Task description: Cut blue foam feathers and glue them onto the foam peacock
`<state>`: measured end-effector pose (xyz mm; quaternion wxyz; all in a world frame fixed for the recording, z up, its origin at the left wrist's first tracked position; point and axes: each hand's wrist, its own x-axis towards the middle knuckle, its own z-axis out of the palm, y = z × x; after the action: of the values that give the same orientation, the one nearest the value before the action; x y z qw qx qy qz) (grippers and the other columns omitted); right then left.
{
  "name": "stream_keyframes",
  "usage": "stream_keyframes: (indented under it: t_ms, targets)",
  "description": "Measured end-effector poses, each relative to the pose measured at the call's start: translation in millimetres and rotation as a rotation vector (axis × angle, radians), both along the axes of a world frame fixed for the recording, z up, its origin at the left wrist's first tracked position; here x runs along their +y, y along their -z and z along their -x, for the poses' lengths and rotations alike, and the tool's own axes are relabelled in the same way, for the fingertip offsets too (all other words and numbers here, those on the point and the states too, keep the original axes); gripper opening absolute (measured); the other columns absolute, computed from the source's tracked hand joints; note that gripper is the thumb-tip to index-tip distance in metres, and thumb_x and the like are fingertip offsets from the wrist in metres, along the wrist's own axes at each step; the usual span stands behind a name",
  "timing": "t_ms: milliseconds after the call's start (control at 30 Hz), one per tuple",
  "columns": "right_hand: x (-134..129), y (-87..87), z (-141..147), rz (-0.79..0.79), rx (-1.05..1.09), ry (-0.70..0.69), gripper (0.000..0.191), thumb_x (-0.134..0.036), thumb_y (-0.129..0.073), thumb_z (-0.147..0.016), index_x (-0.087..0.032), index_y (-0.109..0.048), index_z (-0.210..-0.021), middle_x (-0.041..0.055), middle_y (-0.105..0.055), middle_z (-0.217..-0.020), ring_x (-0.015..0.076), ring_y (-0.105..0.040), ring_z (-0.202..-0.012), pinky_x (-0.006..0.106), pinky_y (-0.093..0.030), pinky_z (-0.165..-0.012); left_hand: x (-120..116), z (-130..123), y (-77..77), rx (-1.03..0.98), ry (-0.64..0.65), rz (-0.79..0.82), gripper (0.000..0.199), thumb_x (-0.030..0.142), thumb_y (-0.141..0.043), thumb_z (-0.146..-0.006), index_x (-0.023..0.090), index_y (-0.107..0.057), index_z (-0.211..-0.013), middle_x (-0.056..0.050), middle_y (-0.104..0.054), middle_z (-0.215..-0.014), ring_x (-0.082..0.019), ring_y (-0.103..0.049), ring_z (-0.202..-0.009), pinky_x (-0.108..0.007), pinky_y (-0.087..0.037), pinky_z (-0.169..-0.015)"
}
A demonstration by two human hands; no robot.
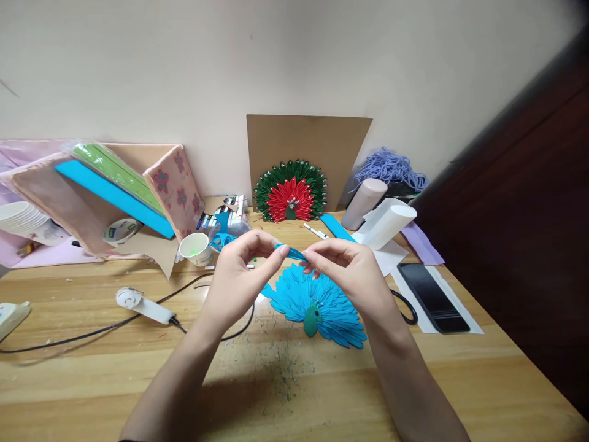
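Between my two hands a small strip of blue crepe paper (292, 252) is stretched above the table. My left hand (246, 267) pinches its left end, and my right hand (347, 270) pinches the right end. Just below them lies a blue paper peacock (288, 291) with fanned feathers and a green oval body (311, 321). The right hand and wrist hide part of its fan. Behind the hands, a finished-looking red and green peacock (292, 190) stands against a brown cardboard sheet (308, 138).
At left are a white glue gun (145, 306) with its black cord, a paper cup (195, 248) and a pink box (172, 190). To the right lie a phone (432, 298), scissors (407, 307) partly hidden, paper rolls (386, 224) and purple yarn (391, 169).
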<state>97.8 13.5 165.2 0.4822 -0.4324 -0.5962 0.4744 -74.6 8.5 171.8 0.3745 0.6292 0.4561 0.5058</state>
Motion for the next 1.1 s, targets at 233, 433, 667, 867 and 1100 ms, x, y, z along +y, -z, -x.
stream_keyframes:
  t_ms: [233, 433, 667, 867, 1100]
  targets:
    - [-1.9, -1.3, 4.4, -0.009, -0.011, 0.029, 0.016, -0.031, -0.064, -0.077, -0.016, -0.062, -0.072, 0.0003, -0.064, -0.064, 0.0116, -0.063, -0.058, 0.024, -0.052, -0.055, -0.8, -4.7, 1.8, -0.029, -0.013, 0.041, 0.017, 0.032, -0.064, -0.077, 0.016, -0.058, -0.074, 0.001, -0.057, -0.066, -0.009, -0.053, -0.061, -0.02, -0.045, -0.057]
    - [-1.8, 0.4, 5.5, 0.004, 0.006, 0.046, 0.017, -0.033, -0.061, -0.079, -0.017, -0.058, -0.074, -0.0005, -0.062, -0.065, 0.0115, -0.062, -0.059, 0.024, -0.051, -0.057, 0.8, -4.4, 2.7, -0.06, -0.013, 0.07, 0.018, 0.031, -0.064, -0.077, 0.016, -0.056, -0.073, 0.001, -0.056, -0.067, -0.008, -0.053, -0.061, -0.02, -0.045, -0.058]
    - [-0.5, -0.3, 3.4, -0.006, -0.065, 0.037, 0.018, -0.034, -0.061, -0.079, -0.016, -0.06, -0.076, 0.0003, -0.063, -0.07, 0.0114, -0.061, -0.063, 0.024, -0.05, -0.06, 2.3, -4.0, 3.6, -0.06, -0.037, 0.077, 0.018, 0.032, -0.064, -0.077, 0.016, -0.056, -0.073, 0.001, -0.057, -0.069, -0.009, -0.054, -0.064, -0.02, -0.045, -0.061]
    - [-1.3, 0.6, 1.9, -0.01, -0.068, 0.012, 0.022, -0.036, -0.056, -0.083, -0.016, -0.059, -0.074, 0.0002, -0.062, -0.069, 0.0107, -0.06, -0.063, 0.023, -0.049, -0.058, -1.2, -1.7, 1.7, -0.05, -0.042, 0.053, 0.017, 0.032, -0.063, -0.078, 0.016, -0.057, -0.074, 0.001, -0.058, -0.069, -0.009, -0.054, -0.063, -0.019, -0.045, -0.059]
    - [-17.2, -1.5, 5.2, -0.258, -0.11, 0.067, 0.015, -0.028, -0.05, -0.088, -0.019, -0.062, -0.082, 0.002, -0.064, -0.077, 0.0128, -0.06, -0.068, 0.026, -0.05, -0.062, -41.7, 53.8, 10.5, 0.054, -0.252, 0.023, 0.013, 0.03, -0.065, -0.077, 0.017, -0.06, -0.076, 0.002, -0.059, -0.07, -0.01, -0.056, -0.067, -0.018, -0.045, -0.062]
